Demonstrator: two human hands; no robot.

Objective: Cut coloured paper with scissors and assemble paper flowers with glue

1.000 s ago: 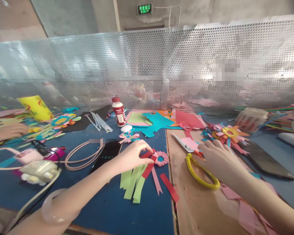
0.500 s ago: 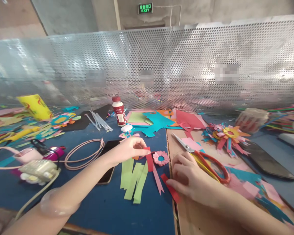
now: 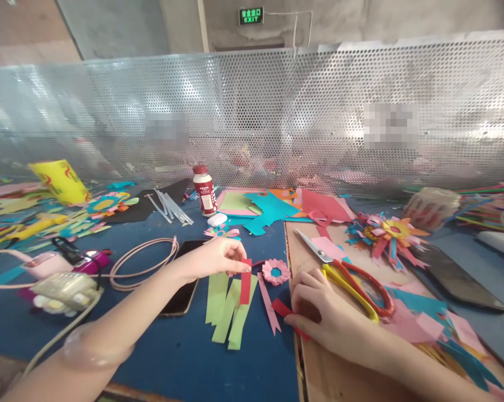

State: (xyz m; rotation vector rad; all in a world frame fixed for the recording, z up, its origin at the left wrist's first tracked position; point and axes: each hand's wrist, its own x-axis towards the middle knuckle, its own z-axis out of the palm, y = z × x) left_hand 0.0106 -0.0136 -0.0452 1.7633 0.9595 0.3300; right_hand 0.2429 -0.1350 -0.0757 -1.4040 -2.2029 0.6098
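Observation:
My left hand pinches a red paper strip, which hangs upright over several light green strips on the blue table. My right hand rests on the edge of the brown board, its thumb and fingers closed on a second red paper strip. Between the hands lie a pink paper rosette with a blue centre and a notched pink strip. Scissors with red and yellow handles lie just beyond my right hand, blades pointing away.
A red-capped bottle stands at the back before a perforated metal screen. Phones, a coiled pink cable and a power adapter lie around. A layered paper flower and paper scraps are on the right.
My left hand has shifted slightly left with its red strip, which now hangs over the green strips. My right hand and its red strip have moved a little left, uncovering more of the yellow scissor handle.

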